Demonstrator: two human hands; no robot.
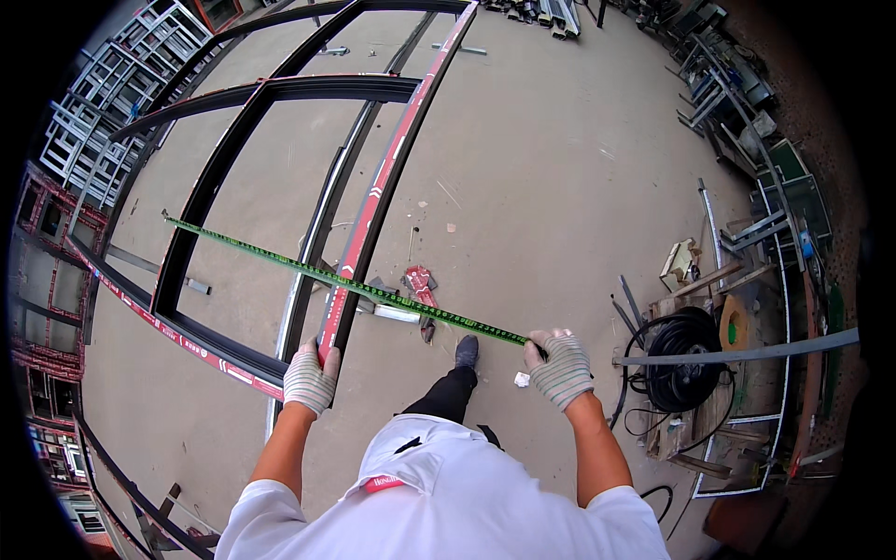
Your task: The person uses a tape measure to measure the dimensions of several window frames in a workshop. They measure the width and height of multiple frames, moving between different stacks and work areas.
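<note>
A large dark window frame (245, 131) with red-and-white protective film along its edges rises in front of me on the left. My left hand (312, 377), in a striped knit glove, is closed around the frame's near corner. Gloved the same way, my right hand (562, 366) is closed on a tape measure, whose case is mostly hidden in the fingers. The tape measure's green blade (411, 304) runs out to the left, across the red-filmed bar (373, 200) and past the inner dark bar, where its free end hooks or hovers; I cannot tell which.
Scraps of red film (420, 286) and metal offcuts lie on the floor near my foot. On the right, a black hose coil (686, 359) rests on a wooden pallet beside metal racks. Stacked frames (112, 117) stand at the far left, with metal profiles (551, 14) at the back.
</note>
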